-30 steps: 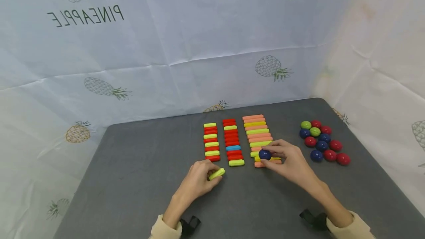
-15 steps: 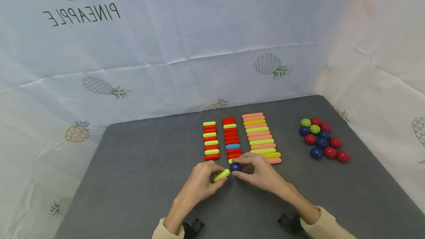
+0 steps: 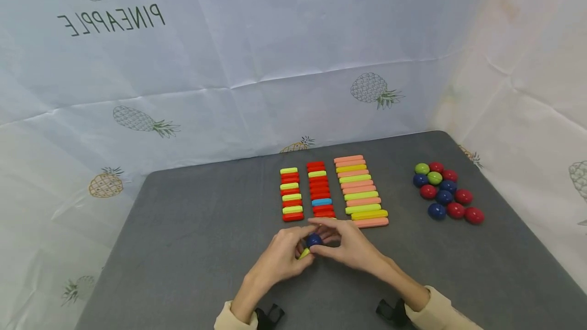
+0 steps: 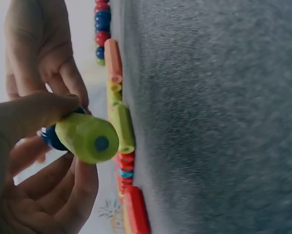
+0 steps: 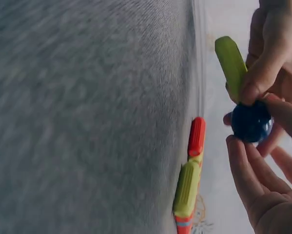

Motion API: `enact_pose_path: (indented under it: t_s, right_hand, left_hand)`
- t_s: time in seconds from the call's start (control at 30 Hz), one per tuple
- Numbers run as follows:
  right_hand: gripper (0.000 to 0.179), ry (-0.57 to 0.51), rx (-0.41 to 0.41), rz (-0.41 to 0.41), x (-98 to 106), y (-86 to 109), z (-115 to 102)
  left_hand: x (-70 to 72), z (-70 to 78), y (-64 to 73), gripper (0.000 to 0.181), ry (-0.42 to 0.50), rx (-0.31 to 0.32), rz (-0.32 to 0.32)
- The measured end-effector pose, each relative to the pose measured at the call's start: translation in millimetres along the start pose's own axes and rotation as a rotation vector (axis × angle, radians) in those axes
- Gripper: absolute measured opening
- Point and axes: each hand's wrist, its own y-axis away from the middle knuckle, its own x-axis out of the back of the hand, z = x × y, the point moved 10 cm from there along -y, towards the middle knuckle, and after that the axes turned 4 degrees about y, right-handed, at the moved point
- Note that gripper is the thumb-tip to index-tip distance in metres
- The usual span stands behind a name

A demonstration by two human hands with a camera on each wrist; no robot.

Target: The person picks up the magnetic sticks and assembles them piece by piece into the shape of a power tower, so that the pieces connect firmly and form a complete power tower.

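Observation:
My left hand (image 3: 283,252) pinches a short yellow-green stick (image 5: 230,66) between thumb and fingers. A dark recess shows in the stick's near end in the left wrist view. My right hand (image 3: 346,244) grips a shiny dark blue ball (image 5: 251,122) in its fingertips. The ball sits against the far end of the stick, and in the right wrist view the left thumb lies right by that joint. Both hands are together above the table, just in front of the middle column of sticks (image 3: 319,190). In the head view the fingers hide most of the stick.
On the grey table (image 3: 206,218), a red and yellow-green column of sticks (image 3: 291,192) lies left of the middle one. A longer orange, yellow and green column (image 3: 359,187) lies right. Several red, blue and green balls (image 3: 444,197) cluster farther right. A pineapple-print cloth (image 3: 257,55) hangs behind.
My right hand has moved left with the blue ball, from over the right column to my left hand. The ball now meets the stick's end. My left hand has shifted slightly right.

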Motion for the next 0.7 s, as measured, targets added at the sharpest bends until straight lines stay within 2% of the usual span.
enact_pose_path:
  t_s: [0.13, 0.23, 0.37, 0.53, 0.6, 0.7]
  right_hand:
    - [0.04, 0.095, -0.013, 0.074, 23, 9.1, 4]
    - [0.027, 0.203, -0.015, 0.179, 56, 20.6, 7]
    - [0.027, 0.362, 0.012, 0.348, 105, 41.4, 14]
    - [0.034, 0.641, 0.009, 0.522, 157, 68.9, 22]
    - [0.034, 0.713, -0.05, 0.544, 172, 77.6, 30]
    - [0.033, 0.77, -0.157, 0.521, 188, 87.7, 47]
  left_hand:
    - [1.4, -8.2, 3.4, 0.04, 0.099, -0.012, 0.024]
    - [5.0, -21.1, 7.6, 0.034, 0.195, 0.041, 0.046]
    - [9.8, -36.6, 15.9, 0.034, 0.283, 0.127, 0.059]
    - [13.0, -45.7, 23.7, 0.039, 0.293, 0.177, 0.065]
    - [14.1, -47.8, 25.7, 0.04, 0.273, 0.188, 0.067]
    - [16.8, -48.2, 27.5, 0.04, 0.183, 0.188, 0.064]
